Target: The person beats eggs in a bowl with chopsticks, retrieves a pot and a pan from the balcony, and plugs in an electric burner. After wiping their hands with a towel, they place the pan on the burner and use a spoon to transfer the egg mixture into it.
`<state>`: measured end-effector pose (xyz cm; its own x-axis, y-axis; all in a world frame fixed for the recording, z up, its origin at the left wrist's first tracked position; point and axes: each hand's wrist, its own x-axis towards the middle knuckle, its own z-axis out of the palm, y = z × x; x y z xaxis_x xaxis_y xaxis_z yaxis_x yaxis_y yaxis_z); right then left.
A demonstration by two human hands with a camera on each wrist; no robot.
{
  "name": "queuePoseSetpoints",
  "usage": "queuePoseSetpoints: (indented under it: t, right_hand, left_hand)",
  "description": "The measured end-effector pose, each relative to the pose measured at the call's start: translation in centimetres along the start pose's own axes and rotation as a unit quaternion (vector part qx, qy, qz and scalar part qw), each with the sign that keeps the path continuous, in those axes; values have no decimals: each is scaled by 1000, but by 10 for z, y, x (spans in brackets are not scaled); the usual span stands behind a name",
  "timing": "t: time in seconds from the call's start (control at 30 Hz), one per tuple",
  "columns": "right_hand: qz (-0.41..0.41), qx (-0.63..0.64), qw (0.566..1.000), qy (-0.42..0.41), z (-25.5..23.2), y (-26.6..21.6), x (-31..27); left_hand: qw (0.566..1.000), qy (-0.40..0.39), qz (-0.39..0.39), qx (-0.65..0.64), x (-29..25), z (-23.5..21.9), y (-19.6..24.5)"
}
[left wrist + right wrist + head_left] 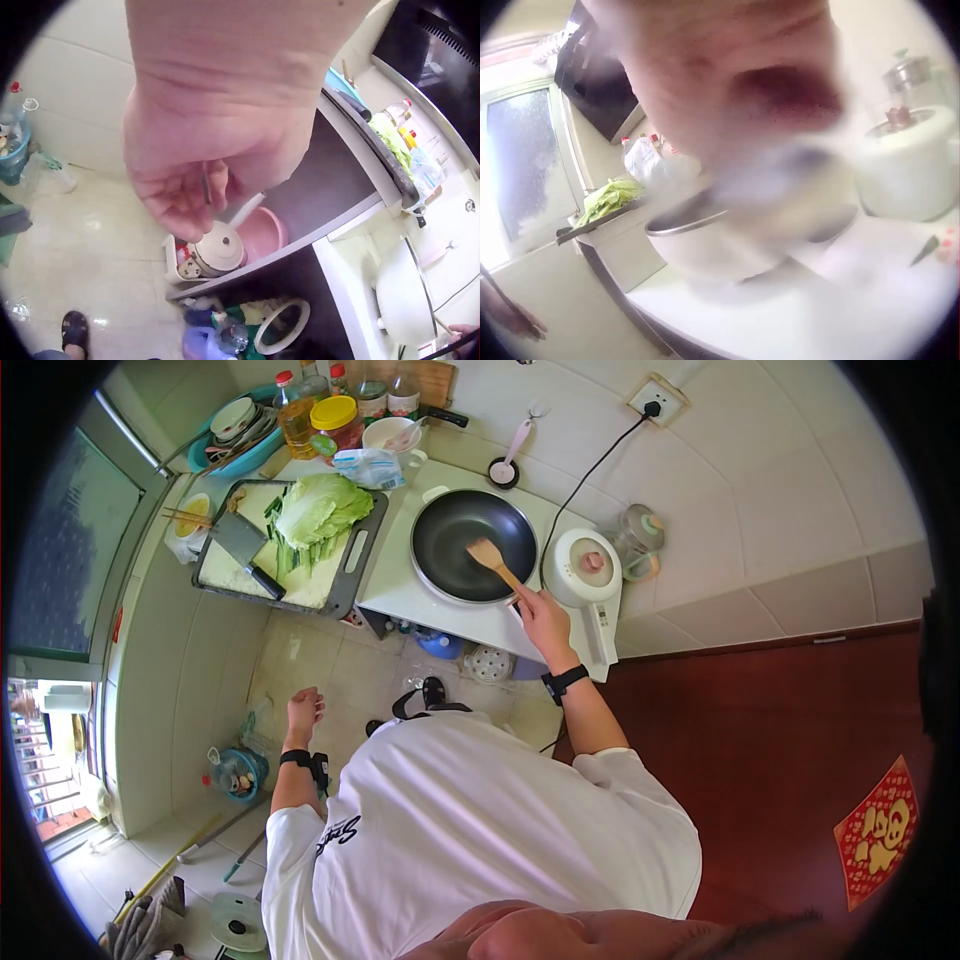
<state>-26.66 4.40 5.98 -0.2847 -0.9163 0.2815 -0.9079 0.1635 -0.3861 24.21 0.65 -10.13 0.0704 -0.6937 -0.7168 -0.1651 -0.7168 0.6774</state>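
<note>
A dark-lined pan (450,532) with a white outside stands on the white counter (400,585). My right hand (546,628) grips the handle of a wooden spatula (485,553), whose blade is over the inside of the pan. In the right wrist view the hand (735,82) is above the pan (712,247), and blur hides the spatula. My left hand (304,712) hangs beside the body, away from the counter, holding nothing; its fingers hang loosely curled in the left wrist view (202,165).
Left of the pan, a board (220,570) bears a cleaver (240,540) and leafy greens (320,510). A white lidded pot (580,592) and a glass jar (640,528) stand to its right. Bottles (293,422) and a blue basin (262,458) stand behind the board. A black cord (592,470) runs up to a socket.
</note>
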Motion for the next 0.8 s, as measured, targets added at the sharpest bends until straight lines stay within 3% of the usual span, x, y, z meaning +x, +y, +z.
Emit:
queuePoseSetpoints:
  t: [0.1, 0.2, 0.27, 0.3, 0.37, 0.4, 0.43, 0.5, 0.53, 0.57, 0.6, 0.63, 0.67, 0.7, 0.73, 0.8]
  right_hand:
    - [-16, -21, 999, -36, 4, 3, 1]
    - [30, -38, 996, -73, -5, -7, 6]
    - [-109, -140, 974, 140, -14, -20, 7]
    - [-123, -133, 974, 133, -10, -26, 7]
    - [-106, 108, 979, 134, 1, -42, 3]
    - [-88, 184, 976, 72, 8, -53, -6]
    - [-105, 197, 973, 50, 18, -67, -13]
    - [-44, 318, 941, -110, 39, -95, -31]
    - [-49, 322, 936, -134, 49, -106, -37]
    - [-74, 295, 924, -233, 60, -117, -40]
    - [-99, 263, 903, -324, 69, -127, -42]
    - [-103, 265, 899, -334, 85, -125, -49]
    - [-195, 184, 871, -411, 105, -115, -57]
    - [-284, 96, 827, -476, 118, -112, -60]
    - [-276, 6, 780, -561, 116, -124, -57]
    - [-271, -24, 780, -564, 120, -143, -61]
  left_hand:
    - [1000, 16, -20, -15, -3, -7, -11]
    - [998, 39, -40, -3, -8, -13, -23]
    - [996, 67, -40, -33, -9, -21, -40]
    - [995, 78, -46, -44, -14, -23, -44]
    - [994, 101, -44, -14, -24, -31, -52]
    - [990, 122, -56, -32, -29, -36, -60]
    - [992, 120, -40, 27, -32, -43, -70]
    - [987, 130, -46, 78, -39, -59, -101]
    - [978, 151, 14, 145, -43, -67, -121]
    - [959, 169, 77, 213, -47, -76, -137]
    - [959, 179, 64, 209, -60, -81, -132]
    - [981, 159, -16, 106, -72, -85, -126]
    - [987, 134, -91, -1, -87, -89, -111]
    - [986, 137, -95, -8, -96, -97, -101]
    - [984, 138, -87, -74, -103, -106, -92]
    - [980, 119, -52, -152, -118, -126, -68]
